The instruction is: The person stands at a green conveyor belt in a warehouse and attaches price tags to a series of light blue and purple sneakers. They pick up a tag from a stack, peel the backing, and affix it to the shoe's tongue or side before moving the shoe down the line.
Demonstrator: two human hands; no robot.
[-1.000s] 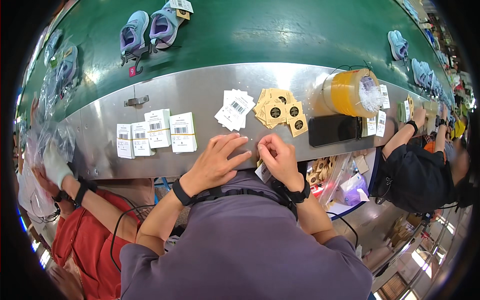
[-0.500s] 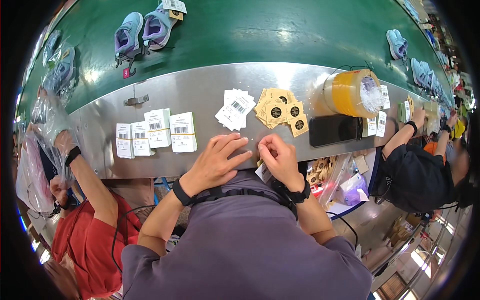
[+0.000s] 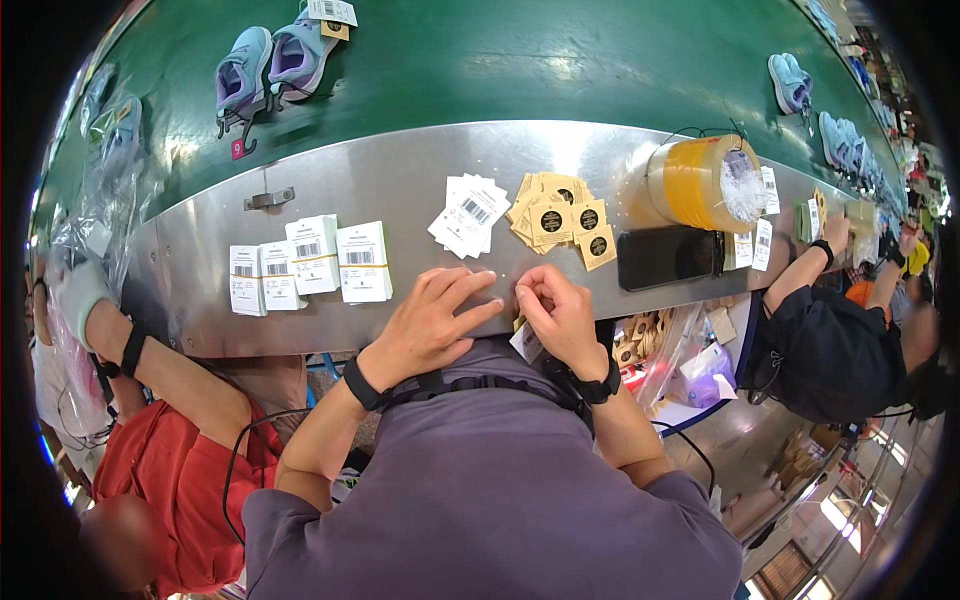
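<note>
My left hand [image 3: 428, 318] rests at the near edge of the metal table, fingers stretched and apart, holding nothing. Just to its right, my right hand [image 3: 561, 312] is closed in a pinch. A white paper tag [image 3: 525, 343] with a bit of brown card by it hangs below those fingers, close to my waist; the string, if any, is too small to see. Beyond my hands lie a loose pile of white barcode tags [image 3: 468, 215] and a pile of brown square tags [image 3: 552, 222] with black round prints. Left of my left hand stand banded stacks of white tags [image 3: 364, 262].
At right, rolls of clear and yellow tape [image 3: 700, 185] stand behind a black phone [image 3: 668, 260]. A green conveyor belt [image 3: 480, 70] carries pairs of blue-purple shoes [image 3: 275, 65]. A tub [image 3: 741, 340] with tags and bags sits low right. Co-workers flank me on both sides.
The shoes at upper left have shifted left along the belt. The left co-worker's arm and plastic bag have moved. My own hands have hardly moved.
</note>
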